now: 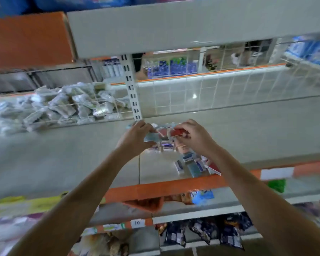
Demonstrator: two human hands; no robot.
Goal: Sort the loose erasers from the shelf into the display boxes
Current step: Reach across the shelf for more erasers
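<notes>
Two bare forearms are seen rising from the lower corners of the frame toward its centre, where both hands meet over a grey shelf (67,159). The left hand (137,136) is curled, its fingertips pinching the edge of a clear display box (151,138) at mid-frame. The right hand (194,135) is curled too, and a red-sleeved eraser (176,133) is pinched between its thumb and fingers just above that box. A second red piece is visible inside the box, between the two hands; whether it touches the held eraser cannot be told. Just below the box, a short row of white-and-blue erasers (166,146) is stood on the shelf, partly hidden by the left hand.

To the lower right of centre, a loose pile of erasers (194,165) is scattered on the shelf near its orange front edge (155,191); about six or seven are made out, mostly blue and white, one red at the edge, and the right forearm covers part of the pile.

At the left of the frame, a wire basket (92,111) is heaped with clear-wrapped packets, too blurred to count. A white slotted upright (132,85) is stood behind the hands. At the bottom of the frame, dark snack bags (203,235) are hung below a lower shelf, at least three being seen.
</notes>
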